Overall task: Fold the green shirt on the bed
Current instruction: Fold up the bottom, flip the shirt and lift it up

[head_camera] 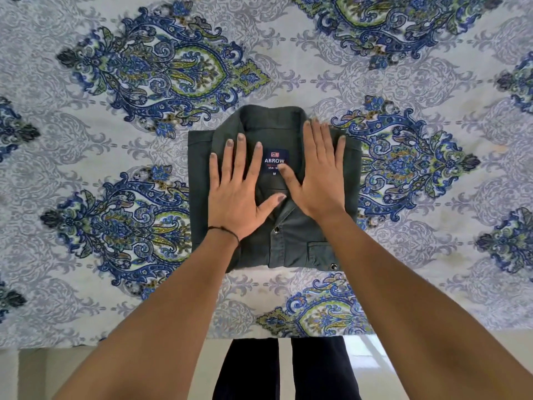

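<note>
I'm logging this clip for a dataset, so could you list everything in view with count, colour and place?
Folded dark green cotton shirt: one, dark green, centre of bed, collar away from the person.
Navy brand label: one, navy with white lettering, inside collar.
Patterned bedsheet: one, pale grey with blue-green paisley, covering bed.
Floor: pale, bottom edge.
Dark trousers: bottom centre.
Black wrist thread: one, left wrist.
Left hand: flat on shirt.
Right hand: flat on shirt.
</note>
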